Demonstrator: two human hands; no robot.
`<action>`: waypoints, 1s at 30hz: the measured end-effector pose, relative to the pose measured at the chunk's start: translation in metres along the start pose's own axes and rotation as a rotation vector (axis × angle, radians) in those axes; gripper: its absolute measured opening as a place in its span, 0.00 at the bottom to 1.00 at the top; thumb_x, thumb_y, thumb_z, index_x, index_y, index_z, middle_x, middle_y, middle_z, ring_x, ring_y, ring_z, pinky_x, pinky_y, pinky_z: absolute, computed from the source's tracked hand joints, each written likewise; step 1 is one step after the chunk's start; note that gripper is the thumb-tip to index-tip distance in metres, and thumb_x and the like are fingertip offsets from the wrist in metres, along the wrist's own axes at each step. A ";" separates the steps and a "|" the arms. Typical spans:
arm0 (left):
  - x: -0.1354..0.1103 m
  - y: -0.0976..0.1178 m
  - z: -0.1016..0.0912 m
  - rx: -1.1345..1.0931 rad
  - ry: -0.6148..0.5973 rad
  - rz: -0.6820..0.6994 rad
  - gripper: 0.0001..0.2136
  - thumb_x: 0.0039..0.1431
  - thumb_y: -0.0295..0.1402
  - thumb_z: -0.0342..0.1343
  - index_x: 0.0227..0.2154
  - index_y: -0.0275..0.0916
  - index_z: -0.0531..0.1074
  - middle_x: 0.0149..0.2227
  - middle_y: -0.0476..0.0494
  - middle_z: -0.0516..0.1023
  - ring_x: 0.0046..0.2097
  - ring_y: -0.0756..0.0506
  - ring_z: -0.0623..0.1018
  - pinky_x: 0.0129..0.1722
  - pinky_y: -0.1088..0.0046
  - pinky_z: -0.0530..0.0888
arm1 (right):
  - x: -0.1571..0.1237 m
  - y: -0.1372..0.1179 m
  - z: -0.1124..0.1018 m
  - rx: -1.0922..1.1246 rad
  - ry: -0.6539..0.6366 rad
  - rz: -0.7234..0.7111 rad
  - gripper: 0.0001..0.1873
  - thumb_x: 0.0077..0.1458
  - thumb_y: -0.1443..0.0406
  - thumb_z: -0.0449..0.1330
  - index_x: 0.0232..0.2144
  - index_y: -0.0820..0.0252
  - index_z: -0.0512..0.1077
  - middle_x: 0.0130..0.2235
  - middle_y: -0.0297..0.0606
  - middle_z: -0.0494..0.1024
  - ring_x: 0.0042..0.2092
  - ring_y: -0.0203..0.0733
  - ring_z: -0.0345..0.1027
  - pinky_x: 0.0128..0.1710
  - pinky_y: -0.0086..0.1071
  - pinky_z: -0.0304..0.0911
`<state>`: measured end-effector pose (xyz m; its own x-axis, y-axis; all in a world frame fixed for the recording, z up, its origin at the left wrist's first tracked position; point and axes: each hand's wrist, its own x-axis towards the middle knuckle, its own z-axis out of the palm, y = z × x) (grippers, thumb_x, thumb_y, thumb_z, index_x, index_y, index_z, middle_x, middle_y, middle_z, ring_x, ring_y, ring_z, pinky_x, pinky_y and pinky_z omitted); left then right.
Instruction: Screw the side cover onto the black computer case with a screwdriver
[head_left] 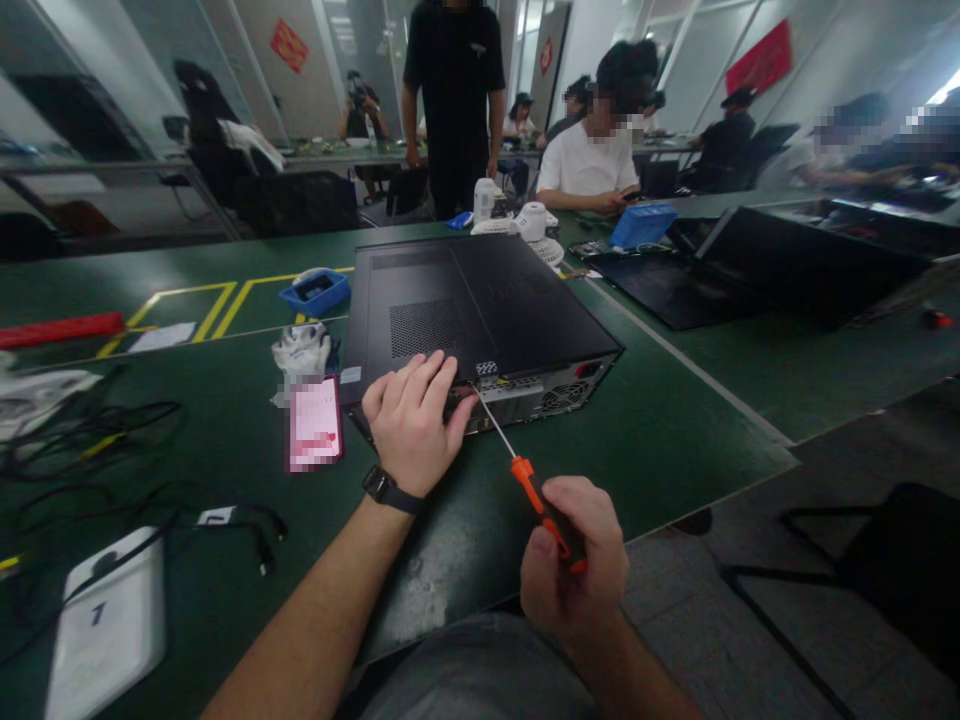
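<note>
A black desktop computer case (540, 300) lies flat on the green table, its rear panel with the fan grille facing me. My left hand (414, 422) lies over the near edge of the case, fingers bent on the top cover and thumb against the rear panel. In my right hand (581, 560) is a screwdriver (551, 515) with an orange and black handle, gripped in closed fingers. Its thin shaft slants up to the rear panel beside my left thumb. The tip's exact contact point is too small to make out.
Left of the case are a pink-framed phone (315, 425), gloves (301, 350) and a blue tray (315, 292). Black cables (150, 490) and a white box (109, 620) lie nearer left. White fans (529, 225) stand behind. Open black panels (787, 265) are at right; people sit beyond.
</note>
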<state>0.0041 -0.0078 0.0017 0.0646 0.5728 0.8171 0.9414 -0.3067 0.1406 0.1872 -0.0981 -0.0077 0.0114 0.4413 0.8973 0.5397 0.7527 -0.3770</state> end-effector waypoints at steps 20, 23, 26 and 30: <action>0.001 0.001 -0.001 -0.025 -0.004 -0.008 0.20 0.65 0.41 0.61 0.58 0.44 0.74 0.59 0.41 0.79 0.61 0.35 0.77 0.60 0.53 0.61 | -0.002 -0.002 -0.002 -0.042 -0.016 0.055 0.18 0.60 0.71 0.57 0.53 0.62 0.70 0.39 0.40 0.78 0.35 0.40 0.76 0.34 0.34 0.75; 0.000 0.000 -0.001 -0.025 -0.007 -0.008 0.21 0.65 0.41 0.61 0.59 0.44 0.73 0.60 0.41 0.79 0.61 0.35 0.77 0.61 0.53 0.60 | 0.002 -0.002 -0.001 0.008 -0.016 0.034 0.20 0.58 0.70 0.56 0.53 0.64 0.70 0.41 0.43 0.76 0.39 0.43 0.75 0.37 0.39 0.75; 0.000 -0.001 0.000 -0.018 -0.001 -0.001 0.21 0.65 0.41 0.61 0.59 0.44 0.74 0.60 0.41 0.79 0.61 0.35 0.77 0.61 0.53 0.60 | 0.003 -0.003 -0.001 -0.028 -0.013 0.022 0.21 0.56 0.73 0.57 0.52 0.62 0.70 0.40 0.42 0.76 0.39 0.43 0.75 0.37 0.39 0.75; -0.001 -0.002 0.001 -0.029 -0.014 -0.014 0.21 0.65 0.41 0.61 0.59 0.45 0.73 0.60 0.41 0.79 0.61 0.35 0.77 0.61 0.52 0.60 | 0.000 -0.002 -0.001 -0.063 -0.004 0.050 0.21 0.57 0.74 0.58 0.53 0.61 0.70 0.40 0.40 0.79 0.36 0.40 0.76 0.34 0.34 0.75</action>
<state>0.0025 -0.0072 0.0001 0.0560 0.5877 0.8071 0.9322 -0.3203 0.1686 0.1866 -0.1003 -0.0068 0.0360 0.4795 0.8768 0.5903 0.6978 -0.4058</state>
